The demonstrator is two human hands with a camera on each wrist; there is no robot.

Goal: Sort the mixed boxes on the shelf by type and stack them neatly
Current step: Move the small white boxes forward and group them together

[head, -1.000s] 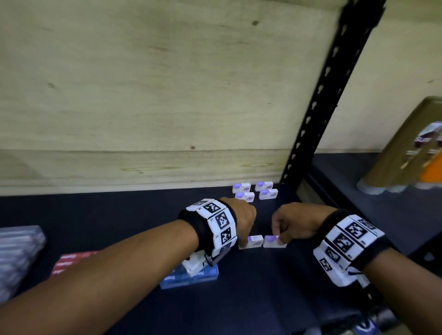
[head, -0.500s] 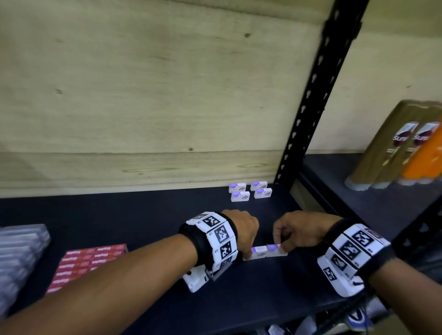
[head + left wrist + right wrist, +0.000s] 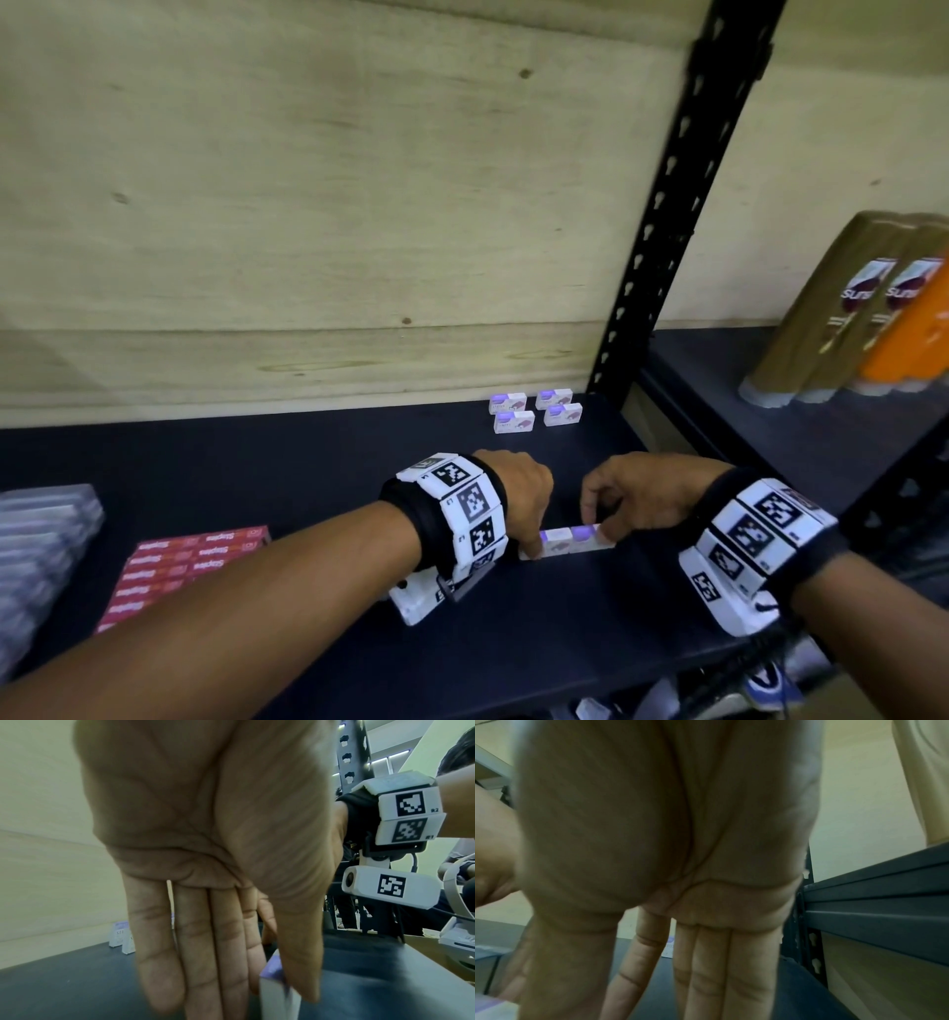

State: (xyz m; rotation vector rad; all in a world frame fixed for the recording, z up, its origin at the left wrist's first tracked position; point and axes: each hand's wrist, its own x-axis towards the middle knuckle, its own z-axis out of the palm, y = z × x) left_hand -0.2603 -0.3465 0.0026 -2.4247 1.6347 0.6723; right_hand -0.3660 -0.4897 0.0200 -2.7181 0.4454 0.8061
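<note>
Two small white boxes with purple ends lie end to end near the front of the dark shelf (image 3: pixel 257 478). My left hand (image 3: pixel 534 545) pinches the left box (image 3: pixel 557 542), thumb on the near side and fingers behind it, as the left wrist view shows for the box (image 3: pixel 277 990). My right hand (image 3: pixel 598 527) pinches the right box (image 3: pixel 583 534) from above. A group of several matching boxes (image 3: pixel 534 411) stands at the back by the upright.
Red staples boxes (image 3: pixel 190 565) lie in a flat block at the front left, with clear cases (image 3: pixel 41 545) beyond them. A black perforated upright (image 3: pixel 667 205) bounds the shelf on the right. Brown and orange bottles (image 3: pixel 847 318) stand on the neighbouring shelf.
The two boxes under my hands have closed up and now sit flush end to end. Both hands stay on them. The blue box seen under my left wrist is out of sight.
</note>
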